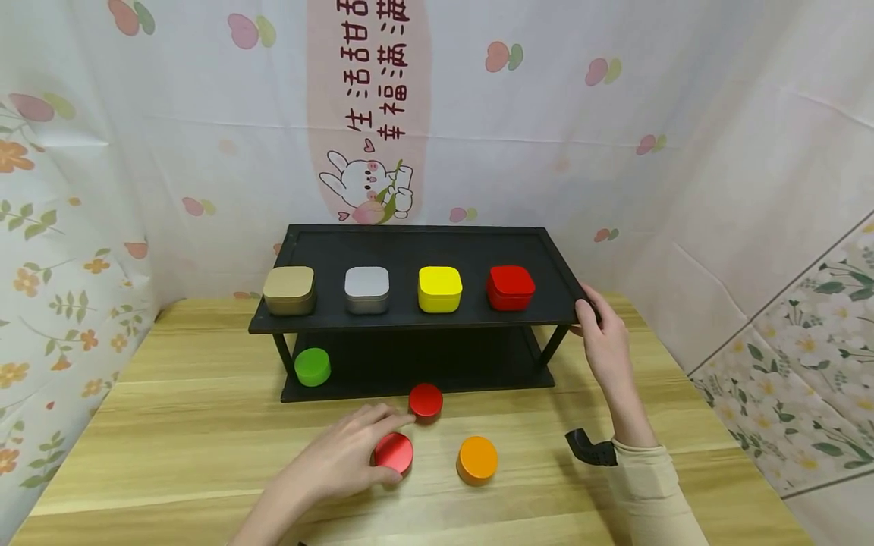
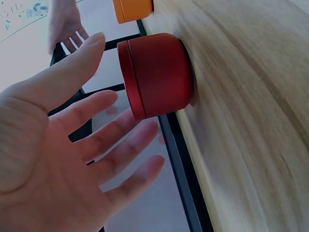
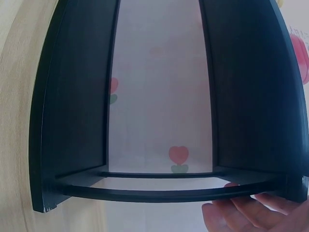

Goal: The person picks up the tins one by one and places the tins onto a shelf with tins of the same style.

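Head view shows a black two-level rack (image 1: 423, 246) set on the worktop (image 1: 191, 425), its right end gripped by the right hand (image 1: 604, 330), with fingers (image 3: 253, 212) curled about the edge of the upper board. Along that board's front, four square tins are lined up: a gold tin (image 1: 290, 291), a silver tin (image 1: 367, 290), a yellow tin (image 1: 440, 290) and a square red tin (image 1: 510, 288). A green tin (image 1: 312, 367), round, is seated at the left of the lower board (image 1: 423, 360); that much may be judged done. Three round tins are left on the worktop before the rack: a near red tin (image 1: 394, 453), a far red tin (image 1: 425, 403) and an orange tin (image 1: 477, 460). The near red tin is flanked by the left hand (image 1: 351, 455), whose thumb and fingers are seen spread, not closed round it. Whether it is touched by a fingertip cannot be told. It is stood upright on the worktop, unlifted, so its handling is judged barely begun; the other two appear to be left as well.
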The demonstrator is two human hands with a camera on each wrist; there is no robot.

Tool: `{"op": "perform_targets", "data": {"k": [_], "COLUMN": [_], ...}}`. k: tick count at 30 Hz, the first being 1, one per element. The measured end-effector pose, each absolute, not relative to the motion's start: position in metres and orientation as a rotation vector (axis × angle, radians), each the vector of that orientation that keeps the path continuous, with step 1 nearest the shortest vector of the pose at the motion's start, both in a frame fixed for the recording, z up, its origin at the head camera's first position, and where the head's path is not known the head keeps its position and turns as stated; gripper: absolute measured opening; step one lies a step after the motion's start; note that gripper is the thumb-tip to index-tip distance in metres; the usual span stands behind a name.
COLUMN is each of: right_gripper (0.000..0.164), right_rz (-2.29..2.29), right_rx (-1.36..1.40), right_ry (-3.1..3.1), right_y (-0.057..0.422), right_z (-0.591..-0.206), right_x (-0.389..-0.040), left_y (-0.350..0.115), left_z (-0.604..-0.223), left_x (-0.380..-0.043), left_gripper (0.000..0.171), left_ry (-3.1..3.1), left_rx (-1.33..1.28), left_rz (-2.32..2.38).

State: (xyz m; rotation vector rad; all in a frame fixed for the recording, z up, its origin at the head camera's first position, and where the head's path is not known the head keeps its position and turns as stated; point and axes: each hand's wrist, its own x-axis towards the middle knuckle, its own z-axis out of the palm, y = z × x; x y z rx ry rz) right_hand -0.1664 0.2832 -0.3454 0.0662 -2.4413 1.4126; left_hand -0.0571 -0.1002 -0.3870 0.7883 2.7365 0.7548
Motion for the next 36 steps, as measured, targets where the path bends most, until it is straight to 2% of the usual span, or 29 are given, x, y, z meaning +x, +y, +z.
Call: {"op": "perform_targets", "data": {"k": [24,36], "right_gripper": [0.056,0.055], "right_rz": [1.373,1.364], "right_rx": [0.065,0.053], "right_ry": [-2.454,-2.461], "right_y": [0.2832,0.2844], "right_z": [-0.3484,-0.3478], "right_x": [-0.1663,-0.1667], "left_y": [-0.1016,-0.0994], "left_z": [-0.3922,-0.3906], "left_x": [-0.0568,-0.0586], "left_gripper": [0.058,0.054], "left_ry": [2.733,2.714], "left_rx": [0.84,0.749], "left_rz": [0.682,0.744]}}
